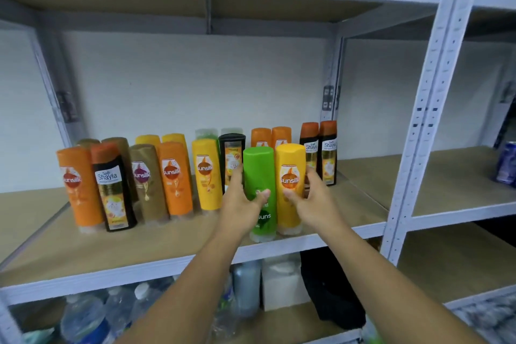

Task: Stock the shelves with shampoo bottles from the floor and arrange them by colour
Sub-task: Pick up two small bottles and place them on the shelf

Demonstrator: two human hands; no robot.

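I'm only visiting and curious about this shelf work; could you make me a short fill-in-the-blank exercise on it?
The left hand grips its bottle, coloured ___.
The right hand grips another bottle, coloured ___.
The black bottle at front left reads Safi ___.
Missing: green, yellow, Shayla.
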